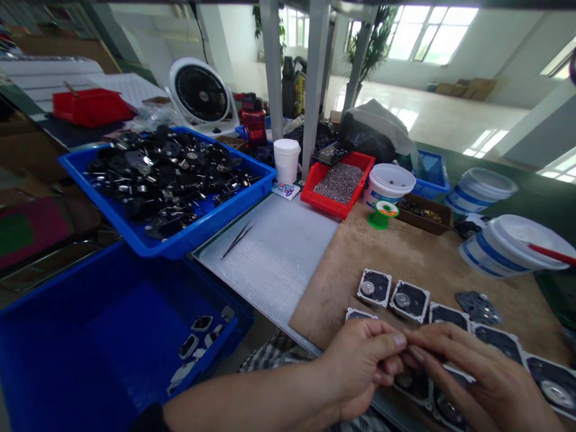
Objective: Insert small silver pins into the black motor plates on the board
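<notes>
The left hand [355, 372] and right hand [486, 384] are drawn together at the near edge of the table [360, 252], working over a double row of square black housings with silver hubs. The left grip is nearly closed, its thumb [398, 340] pressed toward its curled fingers. The right grip is half curled, with its fingertips [416, 354] reaching in to meet the left thumb. Whether any small piece is pinched between them cannot be told, as the fingers hide that spot.

The nearest housing [374, 288] lies at 12 o'clock from the hands, and the row runs off toward 3 o'clock. A loose perforated plate [478, 308] sits at 1 o'clock, and more housings lie partly hidden under the right hand.

At 10 o'clock, a blue tray [180, 237] is heaped with black parts [162, 180]. At 9 o'clock, a deeper blue bin [90, 288] holds a few pieces [189, 347]. Tweezers [237, 240] lie on a white ribbed board [270, 264] at 11 o'clock. Farther out at 12 o'clock are a red tray [324, 204] of small granules and a green solder spool [382, 215], and a white tub [508, 246] stands at 2 o'clock.
</notes>
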A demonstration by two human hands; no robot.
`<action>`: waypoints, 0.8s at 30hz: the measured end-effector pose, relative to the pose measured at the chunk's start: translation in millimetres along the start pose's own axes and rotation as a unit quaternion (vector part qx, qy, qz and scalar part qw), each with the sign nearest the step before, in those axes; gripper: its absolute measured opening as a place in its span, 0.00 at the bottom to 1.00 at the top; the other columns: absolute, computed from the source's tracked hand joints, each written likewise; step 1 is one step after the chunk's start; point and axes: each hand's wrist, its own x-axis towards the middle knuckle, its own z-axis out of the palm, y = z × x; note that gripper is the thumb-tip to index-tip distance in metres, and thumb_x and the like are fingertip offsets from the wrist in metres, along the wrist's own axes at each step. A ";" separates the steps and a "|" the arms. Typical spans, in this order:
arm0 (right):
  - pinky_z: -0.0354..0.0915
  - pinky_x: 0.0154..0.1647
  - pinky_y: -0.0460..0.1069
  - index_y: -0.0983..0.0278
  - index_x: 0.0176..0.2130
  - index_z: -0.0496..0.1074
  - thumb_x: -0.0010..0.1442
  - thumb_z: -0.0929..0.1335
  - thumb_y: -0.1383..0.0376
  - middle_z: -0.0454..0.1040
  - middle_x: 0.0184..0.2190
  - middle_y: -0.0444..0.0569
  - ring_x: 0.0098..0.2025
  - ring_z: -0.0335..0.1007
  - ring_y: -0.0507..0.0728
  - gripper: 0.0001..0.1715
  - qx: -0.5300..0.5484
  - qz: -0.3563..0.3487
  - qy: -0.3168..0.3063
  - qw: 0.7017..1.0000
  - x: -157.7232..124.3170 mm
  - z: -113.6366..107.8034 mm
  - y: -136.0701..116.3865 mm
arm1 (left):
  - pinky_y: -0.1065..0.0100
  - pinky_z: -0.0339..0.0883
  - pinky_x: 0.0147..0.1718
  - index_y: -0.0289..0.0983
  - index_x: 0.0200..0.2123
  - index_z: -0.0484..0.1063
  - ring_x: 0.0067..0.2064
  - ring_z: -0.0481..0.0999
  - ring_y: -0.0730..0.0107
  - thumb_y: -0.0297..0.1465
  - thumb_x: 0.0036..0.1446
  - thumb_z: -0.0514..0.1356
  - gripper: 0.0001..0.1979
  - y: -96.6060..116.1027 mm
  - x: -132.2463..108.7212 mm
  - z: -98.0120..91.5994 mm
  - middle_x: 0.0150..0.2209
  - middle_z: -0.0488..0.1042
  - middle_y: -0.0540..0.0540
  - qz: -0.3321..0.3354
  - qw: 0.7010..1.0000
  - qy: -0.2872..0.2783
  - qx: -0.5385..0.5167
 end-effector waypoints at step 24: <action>0.61 0.28 0.50 0.63 0.32 0.71 0.64 0.57 0.59 0.68 0.31 0.48 0.30 0.67 0.56 0.19 -0.209 0.064 -0.064 0.974 22.8 29.3 123.2 | 0.64 0.58 0.53 0.28 0.35 0.68 0.41 0.72 0.67 0.31 0.62 0.50 0.12 11.8 51.3 21.1 0.40 0.69 0.37 -0.058 0.984 0.049 -0.161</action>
